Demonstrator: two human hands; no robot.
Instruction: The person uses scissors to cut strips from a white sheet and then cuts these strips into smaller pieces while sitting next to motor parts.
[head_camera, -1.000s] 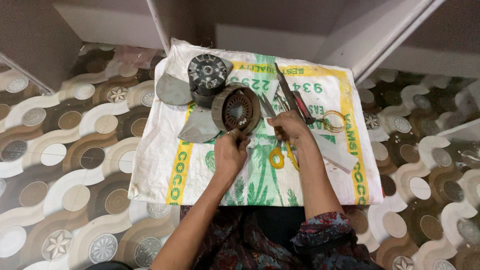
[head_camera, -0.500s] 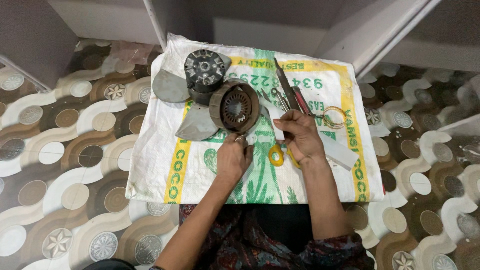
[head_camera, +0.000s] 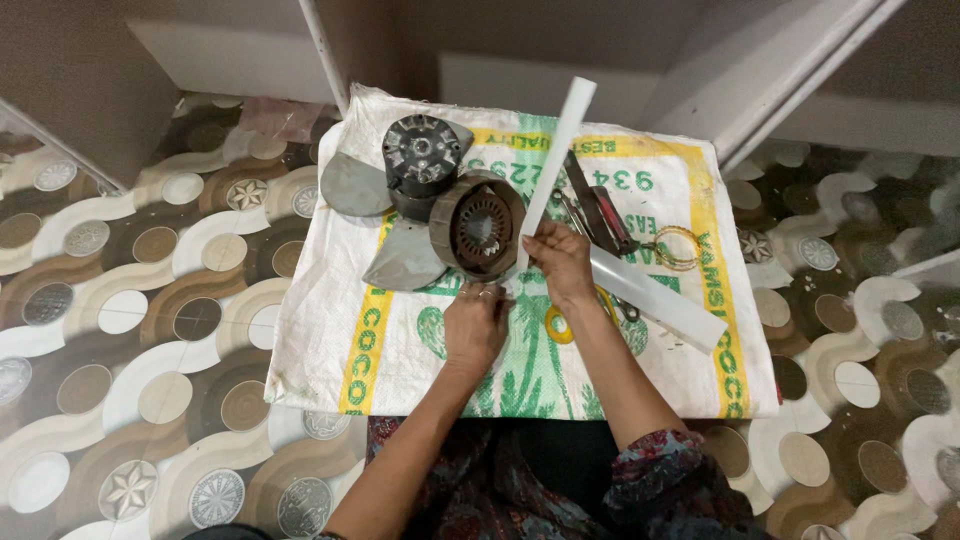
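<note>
White flat plastic strip (head_camera: 556, 160) stands tilted up, pinched at its lower end by right hand (head_camera: 562, 262), just beside round brown motor stator w/ copper windings (head_camera: 482, 225) on woven white sack (head_camera: 400, 340). Left hand (head_camera: 474, 322) fingers curled near strip's foot; can't tell if gripping. Risk: strip's tip could scrape windings, or slip from that light pinch.

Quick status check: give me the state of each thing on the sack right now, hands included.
Right hand: gripping the white strip.
White strip: lifted, slanting up over the sack.
Left hand: on the sack below the stator; whether it holds anything is unclear.
Stator: lying flat, windings showing.
Fan blades: lying flat, hub up.
Sack: spread flat on the floor.
Pliers: lying untouched.
</note>
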